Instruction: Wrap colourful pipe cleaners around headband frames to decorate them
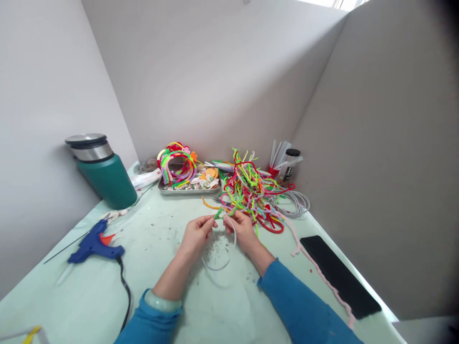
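My left hand [196,234] and my right hand [242,230] meet over the middle of the pale green table [89,296]. Between them they hold a thin white plastic headband [229,248] that curves down toward me. A green pipe cleaner [219,213] is pinched at the band's upper end, between the fingertips of both hands. Just behind my right hand lies a tangled heap of coloured pipe cleaners [253,191].
A blue glue gun [95,243] with a black cord lies at the left. A green flask [103,173] stands at the back left. A metal tray [189,187] holds wrapped headbands and small decorations. Bare white headbands [297,203], a cup of sticks [278,165] and a black phone [339,274] lie to the right.
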A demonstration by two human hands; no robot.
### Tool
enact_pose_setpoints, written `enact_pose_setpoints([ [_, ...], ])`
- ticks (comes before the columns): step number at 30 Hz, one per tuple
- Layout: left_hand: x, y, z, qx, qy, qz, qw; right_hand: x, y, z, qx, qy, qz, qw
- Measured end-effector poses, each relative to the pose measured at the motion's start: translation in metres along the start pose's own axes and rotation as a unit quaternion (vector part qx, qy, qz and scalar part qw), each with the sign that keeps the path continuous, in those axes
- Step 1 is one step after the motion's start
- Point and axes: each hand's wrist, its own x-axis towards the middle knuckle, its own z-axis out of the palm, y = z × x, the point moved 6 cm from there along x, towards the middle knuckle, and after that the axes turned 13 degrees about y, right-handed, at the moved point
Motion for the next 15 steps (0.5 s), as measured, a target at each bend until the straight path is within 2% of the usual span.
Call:
enact_pose_setpoints([
  [4,0.0007,-0.0035,0.0001,0.011,0.000,-0.012,1.000,-0.0006,-0.0007,0.0008,-0.005,-0.008,0.005,1.000],
  [7,0.0037,-0.0054,-0.0032,0.054,0.023,0.011,0.998,-0.0017,-0.0022,0.0031,-0.014,-0.027,0.009,1.000],
  [11,0.0076,-0.0046,-0.0054,0.152,0.034,0.100,0.983,-0.0027,-0.0033,0.0050,-0.021,-0.046,0.014,0.999],
  [15,0.0065,0.0008,-0.0049,0.233,0.041,0.206,0.950,-0.0026,-0.0038,0.0050,-0.033,-0.045,0.014,0.998],
])
